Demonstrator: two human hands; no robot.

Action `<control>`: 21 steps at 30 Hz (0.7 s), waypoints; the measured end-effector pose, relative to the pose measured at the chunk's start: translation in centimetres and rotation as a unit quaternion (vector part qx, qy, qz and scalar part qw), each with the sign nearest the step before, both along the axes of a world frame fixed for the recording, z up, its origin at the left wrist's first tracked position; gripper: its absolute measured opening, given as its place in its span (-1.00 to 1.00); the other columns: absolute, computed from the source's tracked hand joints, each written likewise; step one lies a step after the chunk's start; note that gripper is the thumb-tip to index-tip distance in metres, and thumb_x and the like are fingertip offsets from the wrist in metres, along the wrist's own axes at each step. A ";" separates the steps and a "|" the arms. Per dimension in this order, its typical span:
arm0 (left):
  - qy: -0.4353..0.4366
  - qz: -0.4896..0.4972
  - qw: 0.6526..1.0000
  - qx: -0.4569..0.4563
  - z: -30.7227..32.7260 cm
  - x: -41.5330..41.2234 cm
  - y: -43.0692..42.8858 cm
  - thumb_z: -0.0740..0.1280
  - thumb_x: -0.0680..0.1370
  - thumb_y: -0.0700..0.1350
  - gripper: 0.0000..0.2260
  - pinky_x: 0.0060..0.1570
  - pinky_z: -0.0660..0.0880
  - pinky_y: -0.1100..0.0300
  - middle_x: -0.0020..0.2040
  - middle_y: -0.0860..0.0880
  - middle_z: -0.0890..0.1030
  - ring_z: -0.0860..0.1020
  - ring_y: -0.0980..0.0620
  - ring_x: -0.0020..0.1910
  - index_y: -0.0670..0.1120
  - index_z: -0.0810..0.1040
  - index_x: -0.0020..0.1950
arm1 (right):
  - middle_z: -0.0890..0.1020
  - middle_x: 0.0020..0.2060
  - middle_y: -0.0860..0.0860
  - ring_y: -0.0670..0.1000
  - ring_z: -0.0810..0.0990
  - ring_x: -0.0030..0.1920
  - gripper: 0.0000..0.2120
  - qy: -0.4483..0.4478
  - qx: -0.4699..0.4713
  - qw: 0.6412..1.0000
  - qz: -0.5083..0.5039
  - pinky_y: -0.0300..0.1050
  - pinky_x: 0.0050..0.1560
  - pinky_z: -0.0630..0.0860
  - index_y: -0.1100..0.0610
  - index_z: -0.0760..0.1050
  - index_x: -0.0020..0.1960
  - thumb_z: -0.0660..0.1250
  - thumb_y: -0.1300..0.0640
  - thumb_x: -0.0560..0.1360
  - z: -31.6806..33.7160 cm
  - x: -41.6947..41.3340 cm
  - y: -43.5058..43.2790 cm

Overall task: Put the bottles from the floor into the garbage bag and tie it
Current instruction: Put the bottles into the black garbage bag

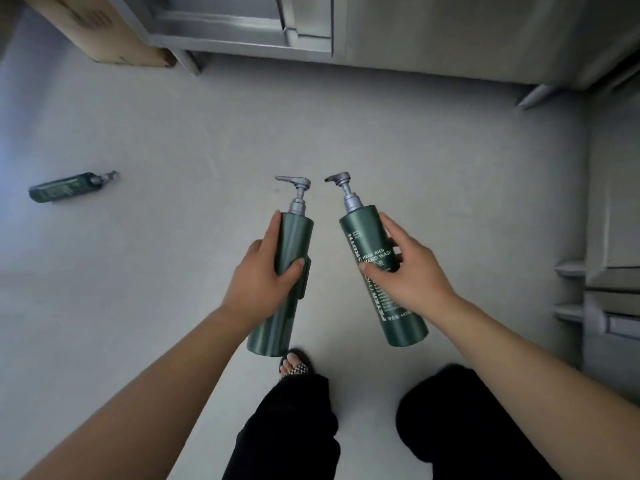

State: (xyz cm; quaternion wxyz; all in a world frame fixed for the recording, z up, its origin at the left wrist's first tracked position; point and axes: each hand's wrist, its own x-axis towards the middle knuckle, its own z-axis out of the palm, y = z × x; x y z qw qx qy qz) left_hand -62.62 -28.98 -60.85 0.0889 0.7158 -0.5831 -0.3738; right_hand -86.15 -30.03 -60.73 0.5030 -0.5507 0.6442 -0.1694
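Observation:
My left hand [258, 271] grips a dark green pump bottle [294, 237] round its middle, grey pump head pointing away from me. My right hand [405, 265] holds a second green pump bottle [360, 237] with white lettering, thumb and fingers curled round its body. Both bottles are lifted above the pale floor, side by side and a little apart. A third green pump bottle [65, 187] lies on its side on the floor at the far left. No garbage bag is in view.
A cardboard box [100, 32] stands at the back left beside a grey metal cabinet [242, 26] on legs. More metal units [609, 202] line the right side. My legs in black trousers and a sandalled foot [294, 365] are below the bottles.

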 end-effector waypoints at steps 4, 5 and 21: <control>0.057 0.017 0.998 -0.018 16.0 -0.5 2.9 0.31 0.46 0.14 -0.29 -0.11 0.35 0.18 0.06 0.04 0.47 0.48 0.06 -0.06 0.31 -0.06 0.46 | 0.47 0.02 -0.37 -0.37 0.51 -0.07 -0.26 -0.011 0.020 0.999 -0.033 -0.42 -0.17 0.39 -0.42 0.08 0.36 0.42 -0.06 0.35 16.5 -0.4 3.5; 0.066 0.021 0.997 -0.021 19.9 -0.4 3.7 0.33 0.46 0.13 -0.29 -0.11 0.34 0.20 0.08 0.07 0.46 0.47 0.08 -0.05 0.31 -0.04 0.46 | 0.45 0.02 -0.37 -0.37 0.50 -0.06 -0.26 -0.009 0.025 0.999 -0.038 -0.42 -0.18 0.38 -0.42 0.08 0.36 0.43 -0.07 0.35 20.5 -0.4 4.4; 0.094 0.128 0.974 -0.159 45.2 8.6 4.6 0.40 0.37 0.15 -0.32 -0.09 0.44 0.16 0.06 0.15 0.49 0.55 0.09 -0.09 0.39 0.11 0.38 | 0.50 -0.04 -0.30 -0.42 0.50 -0.10 -0.28 -0.027 -0.120 0.991 -0.044 -0.58 -0.27 0.38 -0.41 0.16 0.33 0.46 -0.09 0.31 45.4 8.9 3.5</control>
